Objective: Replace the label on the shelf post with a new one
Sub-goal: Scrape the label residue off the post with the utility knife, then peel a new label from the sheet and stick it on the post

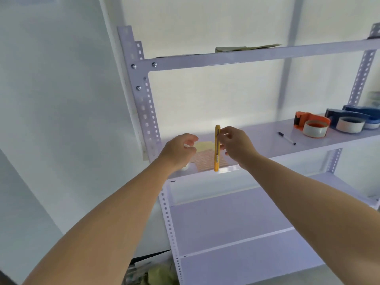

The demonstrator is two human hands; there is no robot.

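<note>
My right hand (234,147) grips a yellow utility knife (217,149), held upright over the front of the middle shelf. My left hand (178,151) is beside it to the left, fingers curled around a small pale scrap; what the scrap is cannot be told. Between and behind the hands a sheet of orange-pink labels (203,159) and a pale yellow paper (202,146) lie on the shelf. The white perforated shelf post (147,112) rises just left of my left hand. No label is clearly visible on the post.
On the middle shelf (267,140) to the right lie a pen (286,138), an orange tape dispenser (311,124) and blue tape dispensers (351,120). Papers (244,48) rest on the top shelf. Lower shelves (236,223) sit below my arms. A white wall is at left.
</note>
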